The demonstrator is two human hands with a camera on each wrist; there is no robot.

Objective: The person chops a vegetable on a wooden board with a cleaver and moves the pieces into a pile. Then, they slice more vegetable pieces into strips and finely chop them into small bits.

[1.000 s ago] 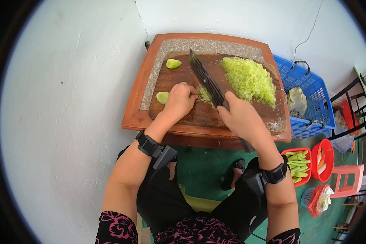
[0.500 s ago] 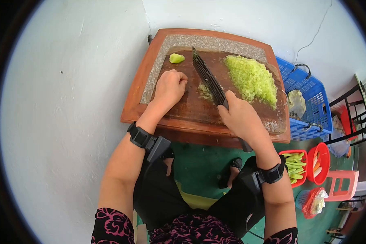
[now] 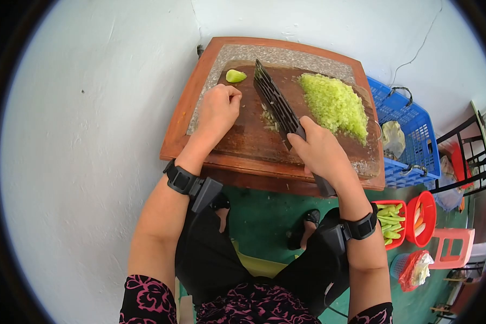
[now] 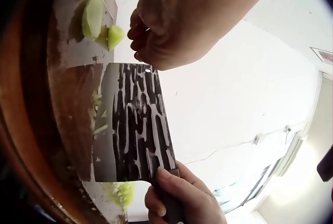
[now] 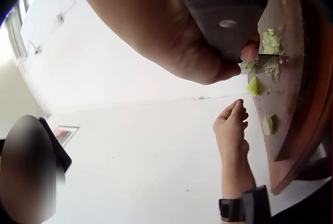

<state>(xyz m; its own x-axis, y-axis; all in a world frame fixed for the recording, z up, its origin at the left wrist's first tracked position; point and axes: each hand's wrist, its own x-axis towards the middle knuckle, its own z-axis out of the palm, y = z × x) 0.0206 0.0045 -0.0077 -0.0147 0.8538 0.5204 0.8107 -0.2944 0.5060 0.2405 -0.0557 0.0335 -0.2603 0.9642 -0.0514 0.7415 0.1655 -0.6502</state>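
Chopping grip: right hand [image 3: 323, 148] grips the cleaver [image 3: 275, 100] by its handle, blade pointing to 11 o'clock; a straight wrist and the edge square to the board [image 3: 243, 143] should cut cleanest.
Guide hand: left hand [image 3: 220, 110] near 9 o'clock, fingers loosely curled, nothing visible inside; tucked fingertips would be safer near steel.
Green scraps [image 3: 269, 117]: beside the blade, at its 9 o'clock; gathering them closely suits short strokes.
Chopped heap [image 3: 332, 105]: towards 2 o'clock on the board, limiting blade swing.
Green chunk [image 3: 236, 76]: board's 10 o'clock.
Blue crate [image 3: 416, 116]: beyond the board, 3 o'clock.
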